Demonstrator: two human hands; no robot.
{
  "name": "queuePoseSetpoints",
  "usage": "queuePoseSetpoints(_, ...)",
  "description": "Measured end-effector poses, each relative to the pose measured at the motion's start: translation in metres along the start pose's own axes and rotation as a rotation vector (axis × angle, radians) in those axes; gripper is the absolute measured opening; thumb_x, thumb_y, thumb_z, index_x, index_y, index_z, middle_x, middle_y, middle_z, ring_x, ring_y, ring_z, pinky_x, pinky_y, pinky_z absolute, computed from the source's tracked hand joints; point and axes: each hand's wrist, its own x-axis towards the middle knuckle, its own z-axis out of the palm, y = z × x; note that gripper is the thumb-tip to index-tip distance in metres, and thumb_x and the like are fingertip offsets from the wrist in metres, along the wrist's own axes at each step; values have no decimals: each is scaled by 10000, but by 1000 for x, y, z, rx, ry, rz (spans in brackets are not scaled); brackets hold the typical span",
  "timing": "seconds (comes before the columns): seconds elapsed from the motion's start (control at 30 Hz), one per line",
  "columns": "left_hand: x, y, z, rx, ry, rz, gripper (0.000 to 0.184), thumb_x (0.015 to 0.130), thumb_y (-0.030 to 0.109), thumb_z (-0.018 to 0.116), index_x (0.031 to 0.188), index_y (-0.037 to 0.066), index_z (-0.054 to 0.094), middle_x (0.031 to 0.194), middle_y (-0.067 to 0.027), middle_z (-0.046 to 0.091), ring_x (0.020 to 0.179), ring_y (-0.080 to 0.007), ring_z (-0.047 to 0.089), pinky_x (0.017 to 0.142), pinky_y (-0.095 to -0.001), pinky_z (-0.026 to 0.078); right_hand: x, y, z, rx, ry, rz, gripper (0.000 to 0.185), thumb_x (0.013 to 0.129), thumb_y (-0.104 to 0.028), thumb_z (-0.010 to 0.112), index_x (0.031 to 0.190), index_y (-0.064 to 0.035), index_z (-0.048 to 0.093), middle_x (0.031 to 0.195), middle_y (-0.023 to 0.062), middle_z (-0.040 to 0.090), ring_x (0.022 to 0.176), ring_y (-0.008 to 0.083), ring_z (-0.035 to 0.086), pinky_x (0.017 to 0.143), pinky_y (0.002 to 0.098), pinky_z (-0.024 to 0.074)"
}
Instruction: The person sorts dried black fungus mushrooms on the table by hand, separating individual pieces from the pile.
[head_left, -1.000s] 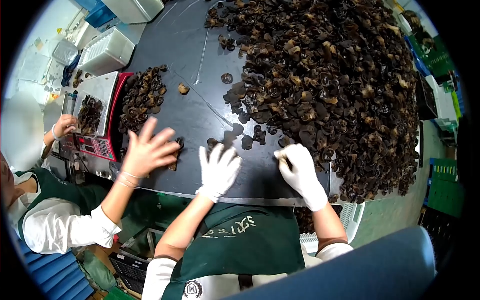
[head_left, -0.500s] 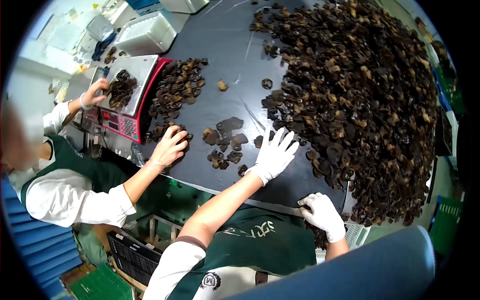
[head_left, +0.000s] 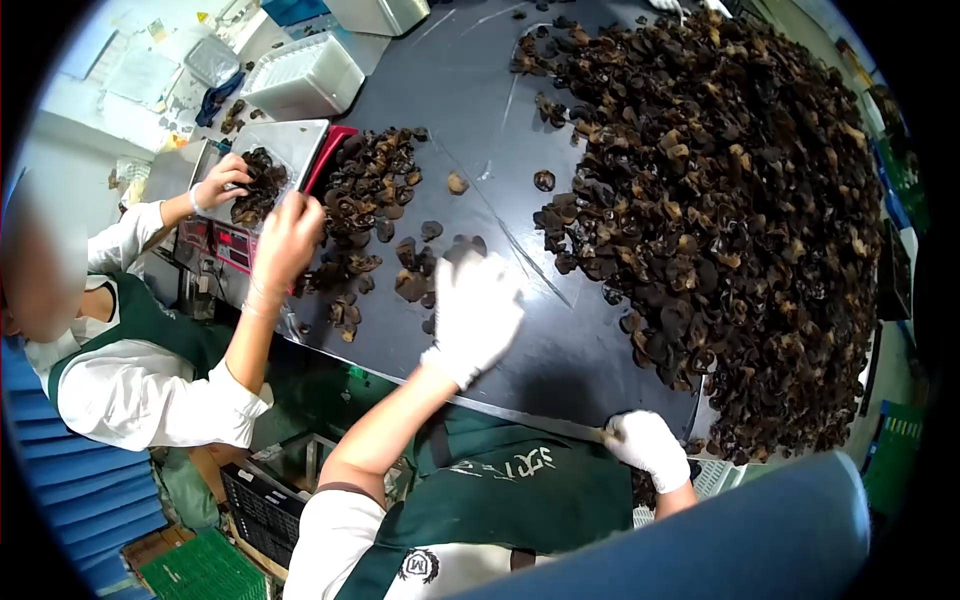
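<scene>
L hand [head_left: 480, 315] in a white glove, over the dark table [head_left: 540, 350] near its front edge, fingers pointing away from the wearer toward the loose wood ear pieces [head_left: 410, 284]; glove blurred and covering whatever is under it, so can't tell if the grip is open or closed, or if anything's in it; pieces show just beside and beyond the fingers.

R hand [head_left: 648, 447], also white-gloved, at the front edge, well apart from L; fingers curled in, grip closed; small tan bit at the fingertips, too small to ID, can't tell if it's pinched.

Big heap of wood ear [head_left: 730, 230] fills the R side of the table; smaller pile [head_left: 372, 180] by the scale, L side; one pale piece [head_left: 457, 183] and one dark round piece [head_left: 544, 180] lie apart, btwn the two.

Co-worker [head_left: 150, 370] at L, green apron, bare hands; one hand [head_left: 223, 180] at the wood ear on the red scale [head_left: 235, 245], other hand [head_left: 290, 235] raised in front of the scale, fingers bent, can't tell if holding anything.

White container [head_left: 305, 78] beyond the scale; black crate [head_left: 262, 510] below table level, L side; another gloved hand [head_left: 665, 5] at the far edge, mostly cut off.
</scene>
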Motion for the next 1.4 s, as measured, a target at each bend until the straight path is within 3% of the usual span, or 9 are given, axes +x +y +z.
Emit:
queuePoseSetpoints(0.13,-60,20,48,-164,-121,417,524,890,390,641,1374,211,552,1523,-55,426,1420,-316,370,1104,-687,260,-6,3,15,36,-159,-9,290,832,-312,675,721,-48,717,700,171,667,693,370,669,682,443,546)
queuePoseSetpoints(0.53,22,-137,60,351,-15,-37,421,1018,333,447,1412,224,548,1546,5,427,1440,-297,344,1163,-708,95,-5,-6,31,32,199,-252,172,798,-218,685,734,-66,634,754,146,634,734,339,645,684,460,508)
queuePoseSetpoints(0.73,32,-102,34,310,-63,-115,491,969,412,507,1412,202,538,1574,-79,370,1470,-358,268,1176,-671,95,-51,20,32,64,-220,7,201,836,-230,618,757,-57,682,759,178,662,747,397,653,716,468,535)
queuePoseSetpoints(0.8,42,-45,2,138,-154,-40,499,905,397,573,1348,167,569,1501,-113,439,1399,-359,352,1142,-667,199,-45,20,10,192,17,-119,174,828,-203,616,762,-59,689,758,175,673,758,380,669,750,470,532)
queuePoseSetpoints(0.87,32,-11,30,-10,78,173,419,834,356,628,1207,165,632,1352,-128,527,1289,-357,431,1087,-619,276,-33,12,-19,258,345,-21,124,817,-168,653,796,-48,676,776,148,670,826,347,672,811,458,508)
queuePoseSetpoints(1.0,23,56,61,-346,152,349,495,876,317,629,1332,127,594,1436,-152,491,1338,-417,407,1142,-621,266,-6,25,-24,-121,1016,114,321,813,-137,694,1119,-54,644,1221,168,595,1191,370,513,1035,499,380)
queuePoseSetpoints(1.07,20,85,66,-488,171,335,505,876,274,639,1352,114,584,1454,-161,485,1363,-436,388,1158,-610,265,14,31,-10,-236,978,263,579,800,-188,717,1336,-45,550,1417,226,475,1322,434,398,1113,524,304)
queuePoseSetpoints(1.2,22,107,79,-471,104,425,513,813,237,682,1307,109,636,1432,-155,535,1353,-437,424,1149,-578,306,39,-5,14,-2,854,71,595,744,-194,732,1281,-9,558,1356,268,484,1282,450,422,1085,553,334)
queuePoseSetpoints(1.4,20,86,77,-383,16,508,438,884,324,622,1299,184,648,1494,-125,479,1353,-390,418,1139,-580,291,39,-13,50,-112,787,-220,504,714,-107,729,1205,-97,613,1317,133,519,1291,407,429,1071,582,345)
